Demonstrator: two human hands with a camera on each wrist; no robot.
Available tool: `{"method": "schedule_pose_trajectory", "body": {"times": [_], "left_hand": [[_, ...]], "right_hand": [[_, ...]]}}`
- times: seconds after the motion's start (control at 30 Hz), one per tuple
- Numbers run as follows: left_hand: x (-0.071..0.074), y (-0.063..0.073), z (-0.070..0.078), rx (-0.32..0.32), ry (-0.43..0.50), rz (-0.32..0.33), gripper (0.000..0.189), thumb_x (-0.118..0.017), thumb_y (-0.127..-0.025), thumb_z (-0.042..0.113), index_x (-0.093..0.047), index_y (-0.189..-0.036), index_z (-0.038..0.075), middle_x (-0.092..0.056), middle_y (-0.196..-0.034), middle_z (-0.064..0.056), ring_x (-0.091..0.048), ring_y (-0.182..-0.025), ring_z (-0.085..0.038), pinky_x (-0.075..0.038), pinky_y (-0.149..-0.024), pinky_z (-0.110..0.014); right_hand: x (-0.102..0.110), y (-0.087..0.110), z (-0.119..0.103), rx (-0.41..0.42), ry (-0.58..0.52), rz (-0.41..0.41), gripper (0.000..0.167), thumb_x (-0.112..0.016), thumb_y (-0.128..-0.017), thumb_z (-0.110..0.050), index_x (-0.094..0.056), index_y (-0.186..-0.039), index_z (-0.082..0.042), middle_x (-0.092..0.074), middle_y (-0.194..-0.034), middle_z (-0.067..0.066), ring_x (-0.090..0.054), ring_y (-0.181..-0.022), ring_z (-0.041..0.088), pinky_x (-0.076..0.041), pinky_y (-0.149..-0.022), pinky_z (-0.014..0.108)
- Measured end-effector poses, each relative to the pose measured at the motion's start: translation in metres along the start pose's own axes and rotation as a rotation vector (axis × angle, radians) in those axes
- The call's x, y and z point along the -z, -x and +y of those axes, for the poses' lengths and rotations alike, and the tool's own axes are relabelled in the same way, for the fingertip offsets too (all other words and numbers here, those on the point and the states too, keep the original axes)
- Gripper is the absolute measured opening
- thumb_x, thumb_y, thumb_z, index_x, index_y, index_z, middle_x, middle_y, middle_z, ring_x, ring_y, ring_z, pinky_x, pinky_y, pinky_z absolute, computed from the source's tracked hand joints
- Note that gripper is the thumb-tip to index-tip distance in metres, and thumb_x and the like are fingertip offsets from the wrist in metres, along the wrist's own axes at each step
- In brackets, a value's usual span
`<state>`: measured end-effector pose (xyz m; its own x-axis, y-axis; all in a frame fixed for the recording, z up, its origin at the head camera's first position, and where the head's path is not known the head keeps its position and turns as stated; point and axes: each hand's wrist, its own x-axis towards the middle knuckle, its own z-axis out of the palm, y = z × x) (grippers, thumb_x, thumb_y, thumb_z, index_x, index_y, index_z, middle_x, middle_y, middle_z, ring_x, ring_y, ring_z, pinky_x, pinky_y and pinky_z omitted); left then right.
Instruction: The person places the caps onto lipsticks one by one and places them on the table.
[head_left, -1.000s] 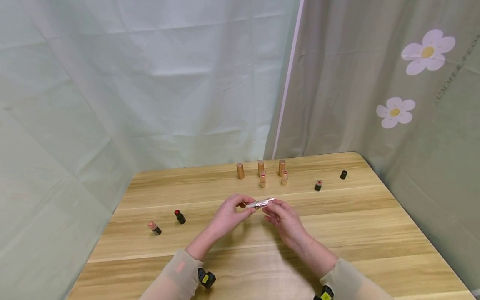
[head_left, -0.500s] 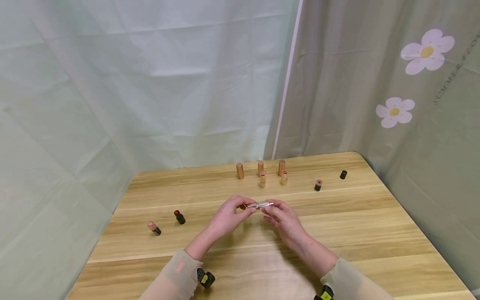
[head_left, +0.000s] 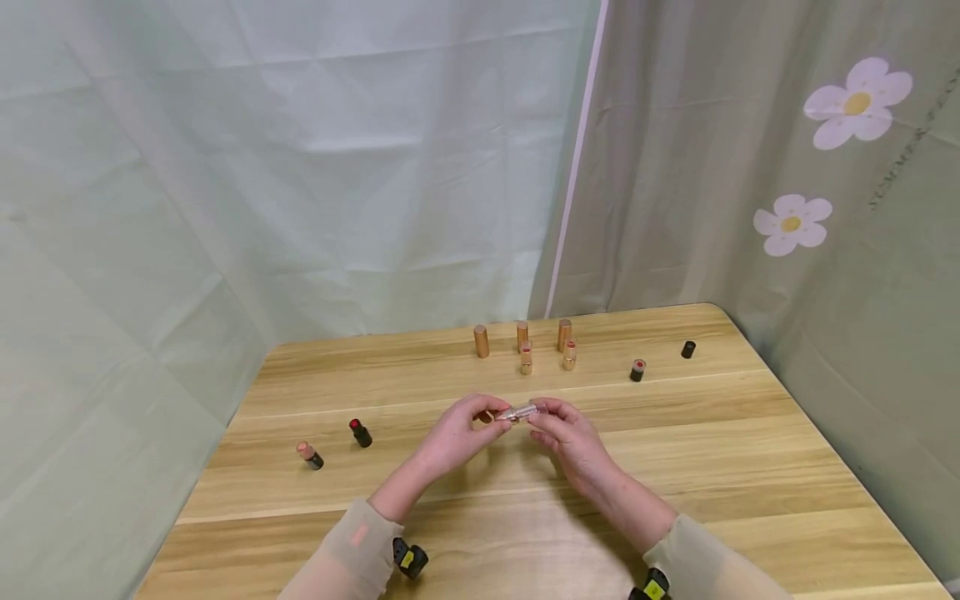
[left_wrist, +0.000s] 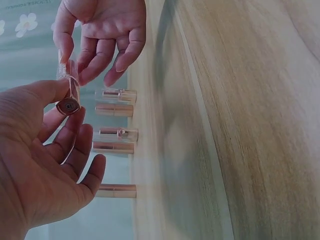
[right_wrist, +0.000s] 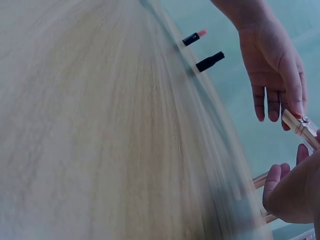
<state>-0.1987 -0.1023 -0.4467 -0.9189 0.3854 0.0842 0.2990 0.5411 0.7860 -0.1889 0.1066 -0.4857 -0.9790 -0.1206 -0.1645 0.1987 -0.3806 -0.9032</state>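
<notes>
Over the middle of the table, a lipstick [head_left: 517,412] with a shiny gold base and a clear section lies lengthwise between both hands. My left hand [head_left: 453,433] pinches its base end between thumb and fingertips; that base end [left_wrist: 68,105] faces the camera in the left wrist view. My right hand [head_left: 573,442] pinches the clear end, with its thumb and index finger partly covering it. In the right wrist view, the gold tube [right_wrist: 292,120] shows under the left fingertips. The other fingers of both hands hang loosely bent below the lipstick.
At the back stand several copper-coloured tubes [head_left: 481,342] and two clear-capped lipsticks [head_left: 527,358], [head_left: 570,355]. Toward the right are a short black lipstick base [head_left: 637,371] and a black cap [head_left: 687,350]. Two black lipsticks, pink-tipped [head_left: 309,455] and red-tipped [head_left: 361,432], stand at left.
The right end of the lipstick has swung down toward level, and less of it shows beyond my right fingertips. The left hand has lowered slightly; the other lipsticks stay put.
</notes>
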Motion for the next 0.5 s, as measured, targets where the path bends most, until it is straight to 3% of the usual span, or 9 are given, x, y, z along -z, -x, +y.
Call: {"method": "schedule_pose_trajectory", "body": {"times": [0.2, 0.33, 0.5], "left_hand": [[0.0, 0.0, 0.0, -0.013, -0.039, -0.011, 0.019, -0.075, -0.095, 0.024, -0.073, -0.113, 0.019, -0.067, -0.109, 0.007, -0.061, -0.103, -0.018, -0.052, -0.092, -0.044], [0.0, 0.0, 0.001, -0.022, -0.072, -0.024, 0.023, -0.076, -0.094, 0.025, -0.072, -0.116, 0.019, -0.067, -0.106, 0.008, -0.062, -0.102, -0.019, -0.052, -0.091, -0.048], [-0.001, 0.001, 0.003, -0.033, -0.091, -0.026, 0.024, -0.076, -0.094, 0.028, -0.073, -0.116, 0.021, -0.068, -0.108, 0.009, -0.062, -0.103, -0.018, -0.052, -0.094, -0.05]], "right_hand": [[0.003, -0.002, -0.003, 0.031, 0.08, -0.037, 0.039, -0.074, -0.089, -0.005, -0.061, -0.125, 0.006, -0.062, -0.114, 0.01, -0.06, -0.102, 0.02, -0.053, -0.095, 0.036], [0.006, -0.005, -0.006, 0.089, 0.217, -0.063, 0.04, -0.076, -0.09, -0.008, -0.063, -0.126, 0.005, -0.066, -0.113, 0.01, -0.061, -0.103, 0.02, -0.053, -0.091, 0.03], [0.005, -0.004, -0.011, 0.18, 0.409, -0.088, 0.038, -0.078, -0.091, -0.015, -0.067, -0.124, 0.0, -0.069, -0.111, 0.009, -0.063, -0.105, 0.021, -0.052, -0.093, 0.033]]}}
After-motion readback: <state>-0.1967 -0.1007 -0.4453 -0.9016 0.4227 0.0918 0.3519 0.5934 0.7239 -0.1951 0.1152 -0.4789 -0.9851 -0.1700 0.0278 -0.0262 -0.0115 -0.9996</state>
